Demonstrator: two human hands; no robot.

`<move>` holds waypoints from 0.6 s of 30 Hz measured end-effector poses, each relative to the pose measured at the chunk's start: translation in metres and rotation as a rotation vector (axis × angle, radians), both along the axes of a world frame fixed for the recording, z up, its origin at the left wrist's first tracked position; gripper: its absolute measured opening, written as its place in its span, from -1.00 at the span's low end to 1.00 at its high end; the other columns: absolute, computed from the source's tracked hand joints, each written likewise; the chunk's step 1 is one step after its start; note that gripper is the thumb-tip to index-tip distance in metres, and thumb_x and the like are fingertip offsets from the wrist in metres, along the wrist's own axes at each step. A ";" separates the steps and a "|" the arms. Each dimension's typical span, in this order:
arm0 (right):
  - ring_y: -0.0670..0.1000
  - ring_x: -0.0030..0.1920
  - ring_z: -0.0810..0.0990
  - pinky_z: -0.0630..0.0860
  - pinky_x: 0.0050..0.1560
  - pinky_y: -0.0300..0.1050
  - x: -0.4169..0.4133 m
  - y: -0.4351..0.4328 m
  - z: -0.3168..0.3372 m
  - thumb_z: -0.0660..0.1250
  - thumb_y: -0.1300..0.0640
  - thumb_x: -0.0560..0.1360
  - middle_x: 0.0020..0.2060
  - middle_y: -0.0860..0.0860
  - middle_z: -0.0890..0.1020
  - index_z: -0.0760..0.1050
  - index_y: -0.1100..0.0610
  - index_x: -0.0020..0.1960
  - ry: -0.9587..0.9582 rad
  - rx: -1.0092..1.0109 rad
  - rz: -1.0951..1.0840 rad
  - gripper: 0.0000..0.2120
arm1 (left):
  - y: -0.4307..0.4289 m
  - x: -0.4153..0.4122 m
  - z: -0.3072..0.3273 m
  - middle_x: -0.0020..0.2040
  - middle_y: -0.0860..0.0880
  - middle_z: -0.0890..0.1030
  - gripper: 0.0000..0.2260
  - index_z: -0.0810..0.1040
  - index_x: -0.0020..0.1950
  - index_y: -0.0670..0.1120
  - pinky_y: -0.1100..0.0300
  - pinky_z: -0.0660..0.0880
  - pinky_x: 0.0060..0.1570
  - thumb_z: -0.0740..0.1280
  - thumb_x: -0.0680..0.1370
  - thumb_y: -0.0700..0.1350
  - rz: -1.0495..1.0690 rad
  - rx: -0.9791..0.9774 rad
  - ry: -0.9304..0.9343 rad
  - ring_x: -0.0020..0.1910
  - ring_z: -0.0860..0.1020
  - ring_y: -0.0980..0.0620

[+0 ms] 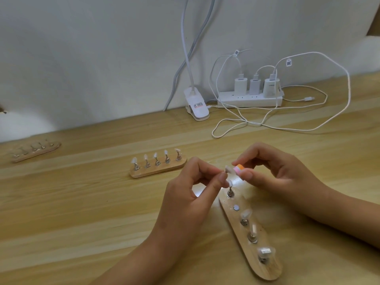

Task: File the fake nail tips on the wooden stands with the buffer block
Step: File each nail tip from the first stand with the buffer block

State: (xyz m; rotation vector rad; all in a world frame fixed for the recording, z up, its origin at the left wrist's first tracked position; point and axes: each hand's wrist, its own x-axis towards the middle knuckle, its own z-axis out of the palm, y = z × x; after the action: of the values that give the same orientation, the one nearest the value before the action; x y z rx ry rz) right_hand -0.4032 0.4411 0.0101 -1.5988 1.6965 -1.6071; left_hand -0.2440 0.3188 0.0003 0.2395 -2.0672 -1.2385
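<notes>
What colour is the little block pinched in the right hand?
The buffer block shows an orange layer over pink, with white below, clearest in the head view.

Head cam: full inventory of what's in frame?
wooden stands: 3, light wood; near right, centre, far left
nail tips on stands: pale; 5 centre, 4 near, far-left too blurred to count
held nail tip: 1, pale, pinched by left hand
buffer block: 1, orange-pink, in right hand
power strip: 1, white, at wall
chargers: 3, white, in strip
cables: several, white, looped on table
clip lamp: 1, white, at wall
table: 1, light wood
hands: 2, bare, above near stand
</notes>
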 end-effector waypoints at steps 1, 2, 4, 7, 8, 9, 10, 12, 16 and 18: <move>-0.01 -0.09 0.59 0.50 0.01 -0.23 0.001 0.001 0.000 0.41 -0.13 0.40 -0.16 -0.04 0.63 0.58 -0.07 -0.06 -0.001 -0.034 -0.004 -0.82 | 0.001 0.000 0.000 -0.18 0.10 0.68 -0.93 0.51 -0.10 0.07 0.15 0.55 0.00 0.36 0.53 0.02 0.000 -0.006 0.002 -0.08 0.65 0.02; 0.02 -0.09 0.59 0.51 0.01 -0.19 0.002 0.002 0.001 0.42 -0.13 0.42 -0.16 -0.04 0.62 0.58 -0.08 -0.05 0.018 -0.066 0.003 -0.82 | 0.001 0.000 0.000 -0.18 0.10 0.68 -0.94 0.51 -0.10 0.06 0.16 0.55 -0.01 0.37 0.53 0.01 0.000 -0.011 0.000 -0.08 0.65 0.01; 0.05 -0.09 0.58 0.51 0.02 -0.13 0.003 0.003 0.000 0.41 -0.16 0.44 -0.16 -0.05 0.62 0.58 -0.04 -0.04 0.057 -0.056 0.018 -0.79 | 0.000 0.000 0.000 -0.18 0.08 0.68 -0.93 0.51 -0.10 0.06 0.13 0.55 0.00 0.39 0.53 -0.04 0.005 -0.005 -0.007 -0.07 0.65 -0.01; 0.05 -0.07 0.61 0.51 0.01 -0.23 0.001 0.000 0.000 0.46 -0.11 0.45 -0.13 -0.04 0.68 0.60 -0.02 -0.09 -0.028 -0.002 0.001 -0.82 | 0.000 0.000 0.000 -0.19 0.08 0.68 -0.93 0.51 -0.11 0.06 0.17 0.54 0.01 0.38 0.53 -0.07 0.005 0.019 0.001 -0.08 0.65 0.00; 0.04 -0.07 0.62 0.51 0.01 -0.27 0.001 0.001 0.001 0.46 -0.12 0.44 -0.12 -0.06 0.68 0.60 -0.02 -0.10 -0.042 -0.019 -0.011 -0.82 | 0.000 0.000 0.000 -0.19 0.08 0.68 -0.93 0.51 -0.11 0.06 0.18 0.54 0.00 0.38 0.53 -0.07 0.003 0.017 0.002 -0.08 0.65 0.01; 0.04 -0.07 0.63 0.51 0.00 -0.28 0.002 0.001 0.002 0.44 -0.13 0.45 -0.12 -0.08 0.68 0.60 -0.03 -0.09 -0.024 -0.045 -0.020 -0.81 | 0.001 0.000 0.000 -0.19 0.08 0.68 -0.93 0.51 -0.11 0.05 0.18 0.54 0.00 0.38 0.53 -0.07 0.001 0.013 0.000 -0.09 0.65 0.00; 0.04 -0.07 0.63 0.52 0.00 -0.26 0.002 0.003 0.002 0.42 -0.16 0.45 -0.13 -0.09 0.68 0.60 -0.04 -0.08 0.006 -0.055 -0.013 -0.80 | 0.001 0.000 0.000 -0.19 0.08 0.68 -0.93 0.51 -0.11 0.06 0.19 0.54 0.00 0.38 0.53 -0.07 0.000 0.010 -0.002 -0.09 0.65 0.00; 0.04 -0.07 0.63 0.53 0.00 -0.22 0.002 0.002 0.001 0.41 -0.15 0.45 -0.14 -0.06 0.67 0.61 -0.08 -0.08 0.022 0.000 0.007 -0.84 | 0.001 0.000 0.000 -0.19 0.07 0.68 -0.93 0.51 -0.11 0.06 0.22 0.54 0.00 0.38 0.53 -0.07 -0.002 0.015 -0.002 -0.08 0.65 0.02; -0.03 -0.07 0.65 0.52 0.01 -0.29 -0.002 0.000 0.000 0.45 -0.20 0.41 -0.10 -0.01 0.70 0.63 -0.07 -0.09 -0.096 -0.010 0.005 -0.77 | 0.000 0.000 -0.001 -0.19 0.08 0.68 -0.92 0.51 -0.11 0.07 0.23 0.54 0.00 0.38 0.53 -0.08 -0.015 0.015 0.010 -0.09 0.65 0.02; -0.05 -0.09 0.62 0.52 0.00 -0.29 0.002 0.002 0.002 0.42 -0.25 0.41 -0.13 0.00 0.66 0.60 -0.08 -0.03 -0.077 -0.053 0.039 -0.72 | 0.000 0.000 -0.001 -0.19 0.09 0.68 -0.92 0.51 -0.11 0.06 0.19 0.55 0.00 0.38 0.54 -0.08 -0.020 0.006 0.011 -0.09 0.65 0.01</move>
State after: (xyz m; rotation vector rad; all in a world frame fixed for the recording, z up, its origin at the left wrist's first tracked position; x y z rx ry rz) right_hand -0.4016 0.4436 0.0125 -1.5631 1.5877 -1.6849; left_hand -0.2444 0.3192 -0.0012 0.2153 -2.0611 -1.2555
